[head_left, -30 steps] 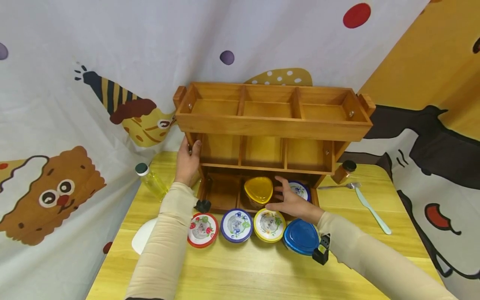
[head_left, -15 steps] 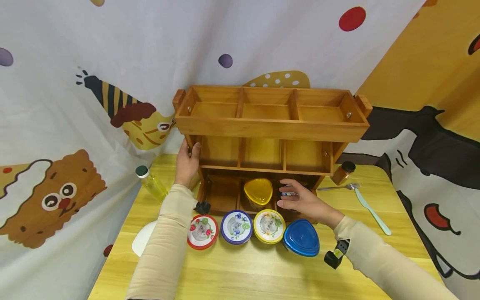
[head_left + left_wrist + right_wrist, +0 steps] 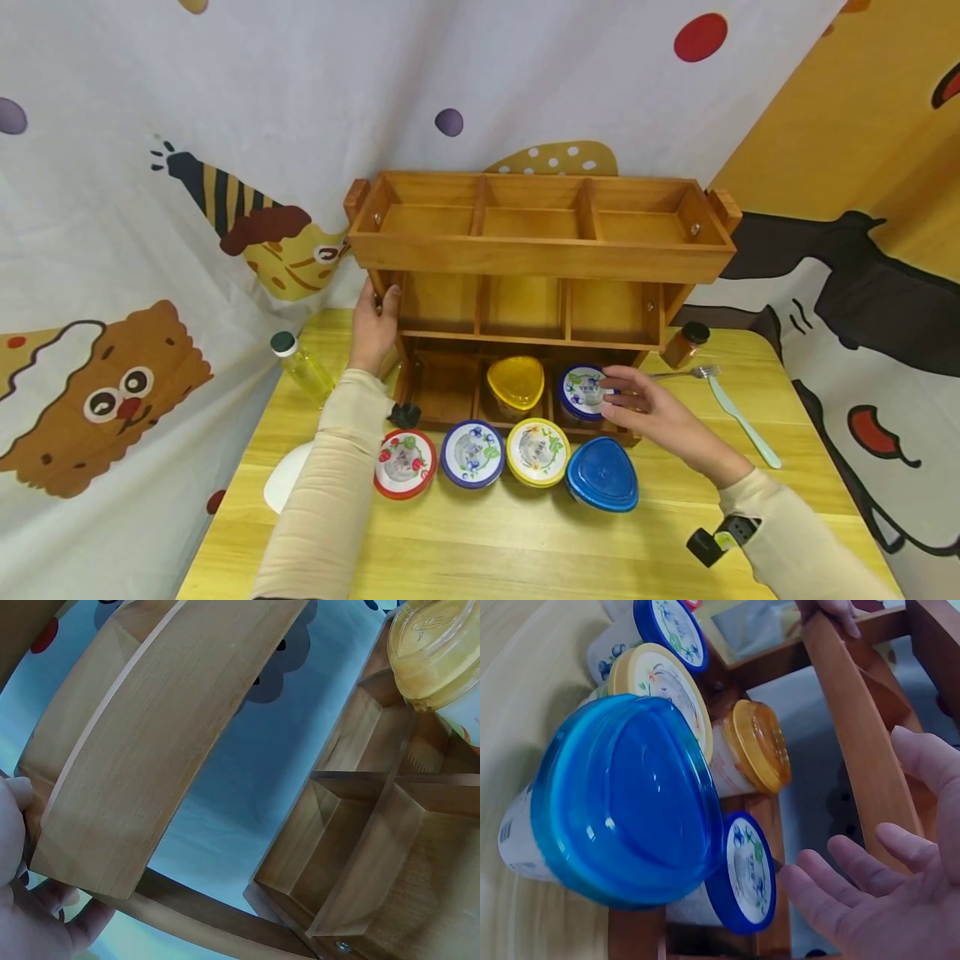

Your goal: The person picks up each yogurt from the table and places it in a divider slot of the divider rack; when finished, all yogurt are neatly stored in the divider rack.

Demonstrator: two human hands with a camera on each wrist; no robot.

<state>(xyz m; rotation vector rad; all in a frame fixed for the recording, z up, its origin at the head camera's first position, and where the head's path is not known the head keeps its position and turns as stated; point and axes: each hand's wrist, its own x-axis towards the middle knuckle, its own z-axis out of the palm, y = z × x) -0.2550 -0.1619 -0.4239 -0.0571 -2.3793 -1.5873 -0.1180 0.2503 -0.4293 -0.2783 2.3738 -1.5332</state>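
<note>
In the head view my left hand (image 3: 375, 329) grips the left side upright of a three-tier wooden rack (image 3: 540, 260), thumb in front; the left wrist view shows its fingers (image 3: 88, 924) around the wood. My right hand (image 3: 663, 412) is open, fingers spread, its fingertips at the right rim of a tub with a blue-rimmed blueberry lid (image 3: 582, 392). That tub stands in the bottom tier's right compartment. In the middle compartment stands a tub with a clear yellow lid (image 3: 516, 382). The right wrist view shows the right palm beside the blueberry tub (image 3: 746, 874).
Before the rack stand a red-lidded tub (image 3: 405, 464), a blueberry tub (image 3: 472, 454), a yellow-rimmed tub (image 3: 538, 452) and a blue-lidded tub (image 3: 603, 473). An oil bottle (image 3: 306, 367) and white dish (image 3: 285, 479) are left; a jar (image 3: 684, 346), fork (image 3: 686, 372) and knife (image 3: 746, 421) right.
My right hand has moved right, from beside the yellow-lidded tub to the right rim of the blueberry tub, uncovering most of its lid. The left hand keeps its grip on the rack.
</note>
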